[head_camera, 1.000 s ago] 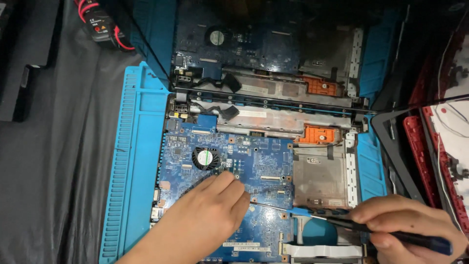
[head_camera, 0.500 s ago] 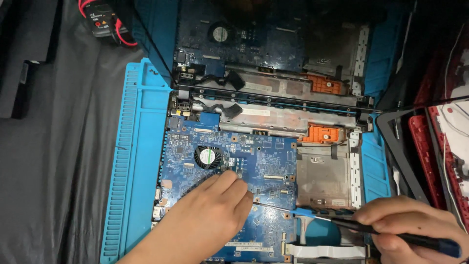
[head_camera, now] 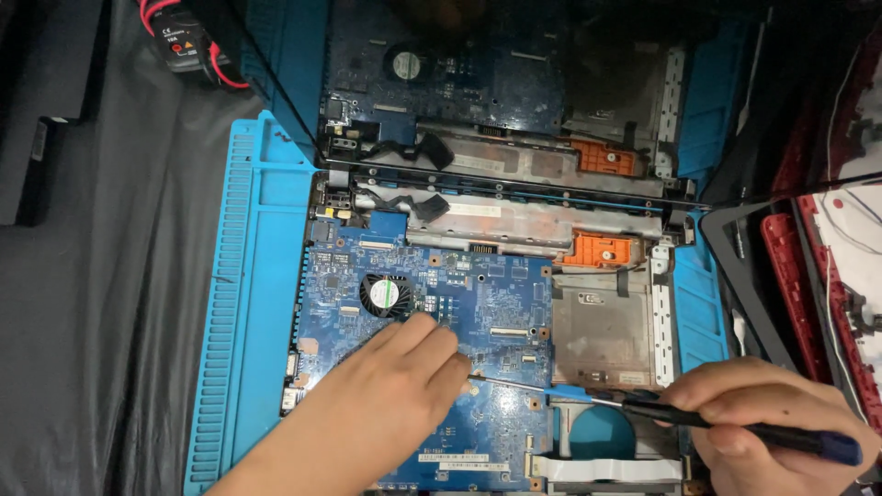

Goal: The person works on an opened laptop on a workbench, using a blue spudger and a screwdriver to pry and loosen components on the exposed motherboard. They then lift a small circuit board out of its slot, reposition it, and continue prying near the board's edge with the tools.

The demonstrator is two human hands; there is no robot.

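Looking down at a work table, covered with a dark grey cloth [head_camera: 110,303] across the left side of the frame

Lying on that cloth, a bright blue rubber mat [head_camera: 253,303] with little ridges along its left edge, running from the upper middle down to the bottom left

Sitting on the mat in the middle of the frame, an open laptop base with a blue circuit board [head_camera: 496,312] showing, a small round fan [head_camera: 384,294] near its upper left, a silver metal tray [head_camera: 602,335] at its right and an orange plastic piece [head_camera: 597,248] just above that tray

Showing again in a dark shiny screen [head_camera: 514,83] standing along the top of the frame, the same board and orange part as a dim mirror picture

Resting at the upper left corner, a black meter with red wires [head_camera: 184,41]

Leaning at the right edge, red and black laptop shell parts [head_camera: 808,276], with something white beside them

Coming in from the bottom middle, the left hand [head_camera: 386,404], lying flat on the board just below the fan, fingers close together and pressing down, holding nothing

Coming in from the bottom right, the right hand [head_camera: 763,413], fingers curled tight around the dark handle of a thin screwdriver [head_camera: 643,409]

Pointing left across the lower middle, the screwdriver's silver tip touching the board right beside the left fingertips [head_camera: 455,372]
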